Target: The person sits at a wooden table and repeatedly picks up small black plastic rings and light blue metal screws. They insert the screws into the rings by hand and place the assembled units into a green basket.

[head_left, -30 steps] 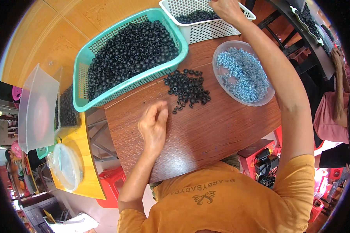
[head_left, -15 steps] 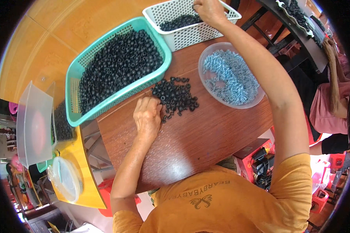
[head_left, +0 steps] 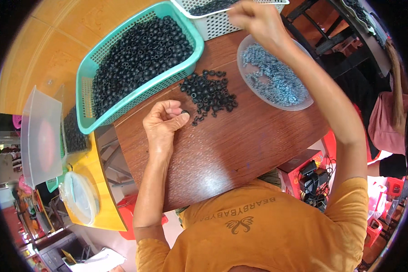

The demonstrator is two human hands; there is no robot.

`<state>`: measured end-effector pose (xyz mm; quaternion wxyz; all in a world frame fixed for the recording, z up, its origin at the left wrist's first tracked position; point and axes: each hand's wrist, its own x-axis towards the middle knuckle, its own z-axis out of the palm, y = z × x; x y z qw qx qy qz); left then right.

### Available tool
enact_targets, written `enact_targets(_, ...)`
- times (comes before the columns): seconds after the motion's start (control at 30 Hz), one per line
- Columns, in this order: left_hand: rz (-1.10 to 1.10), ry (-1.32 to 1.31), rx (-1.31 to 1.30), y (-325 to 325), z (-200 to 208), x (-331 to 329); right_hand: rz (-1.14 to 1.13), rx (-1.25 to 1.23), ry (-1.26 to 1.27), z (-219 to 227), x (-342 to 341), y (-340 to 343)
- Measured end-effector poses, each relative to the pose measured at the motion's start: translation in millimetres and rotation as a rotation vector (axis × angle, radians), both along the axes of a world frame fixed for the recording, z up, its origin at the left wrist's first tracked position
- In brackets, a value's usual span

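My left hand (head_left: 162,121) hovers palm up over the wooden table, thumb and forefinger pinching a small black ring-shaped part (head_left: 185,112). Just beyond it lies a loose pile of black ring-shaped parts (head_left: 209,94). My right hand (head_left: 259,23) hangs between the white perforated basket (head_left: 213,26) and a clear round bowl (head_left: 246,77); motion blurs its fingers, so I cannot see whether they hold anything. The bowl contains many small shiny silvery-blue pieces (head_left: 274,77). Dark small parts (head_left: 208,7) show inside the white basket, partly cut off by the frame edge.
A turquoise basket (head_left: 136,105) full of black parts stands at the table's far left. Left of the brown table (head_left: 254,140), a yellow surface (head_left: 102,199) bears a clear lidded tub (head_left: 79,197). A box with black cables (head_left: 310,181) sits below right. Another person's arm (head_left: 396,86) shows far right.
My right hand has come back from inside the white basket toward me. My left hand has turned palm up, lifted away from the pile with a black ring-shaped part. The view has shifted slightly.
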<state>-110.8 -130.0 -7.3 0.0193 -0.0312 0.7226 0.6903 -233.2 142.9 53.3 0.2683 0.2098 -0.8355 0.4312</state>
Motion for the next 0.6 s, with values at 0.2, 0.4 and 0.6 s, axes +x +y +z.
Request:
enact_targets(0.2, -0.143, -0.297, 0.725, 0.2, 4.7, 34.9, 0.155, -0.179, -0.233, -25.9, 144.6, -53.8)
enact_targets(0.4, -0.107, -0.389, 0.869, 30.8, 3.1, 63.7, 0.178, -0.249, -0.166, -44.6, 183.4, -77.1)
enact_targets(0.6, -0.134, -0.384, 0.720, 43.8, 8.5, 77.3, 0.120, -0.215, -0.149, -50.2, 198.0, -67.1)
